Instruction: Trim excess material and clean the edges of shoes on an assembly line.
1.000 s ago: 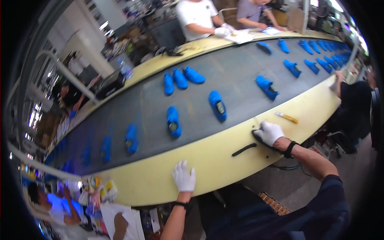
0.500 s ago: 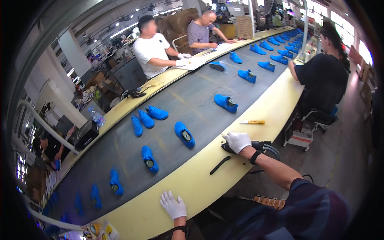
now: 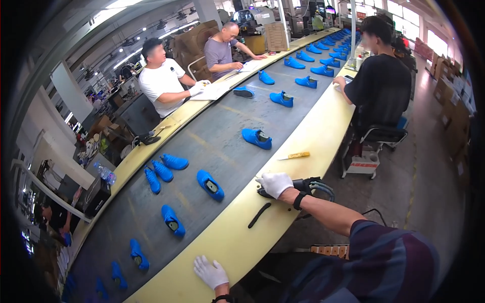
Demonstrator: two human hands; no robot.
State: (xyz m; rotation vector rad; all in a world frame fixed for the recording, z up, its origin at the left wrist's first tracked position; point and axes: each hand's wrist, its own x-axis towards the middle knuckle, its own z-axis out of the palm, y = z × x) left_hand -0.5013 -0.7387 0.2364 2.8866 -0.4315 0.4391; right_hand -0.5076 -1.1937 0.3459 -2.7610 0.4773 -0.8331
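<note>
My left hand (image 3: 210, 271), in a white glove, lies flat with fingers spread on the pale yellow bench edge (image 3: 242, 252). Farther right, my gloved right hand (image 3: 277, 185) is closed, its fingers curled down over the near end of a black device (image 3: 305, 184) with grey hoses. What its fingertips hold, if anything, is hidden. A black curved strip (image 3: 259, 215) rests on the bench between my hands. Beyond my right hand lies a thin-bladed tool with a yellow handle (image 3: 300, 154). Blue shoes stand on the dark belt, the nearest to that hand being one shoe (image 3: 210, 185).
Across the grey belt (image 3: 202, 151), two people (image 3: 164, 83) stand at the far ledge with papers. To the right a person in black (image 3: 381, 81) sits on a chair (image 3: 385, 135). A bottle (image 3: 104, 173) and a black box (image 3: 93, 194) stand at the far left.
The whole view has swung rightward, so things sit further left in it. My hands keep their places on the bench and the device. The seated person's head has turned toward the belt.
</note>
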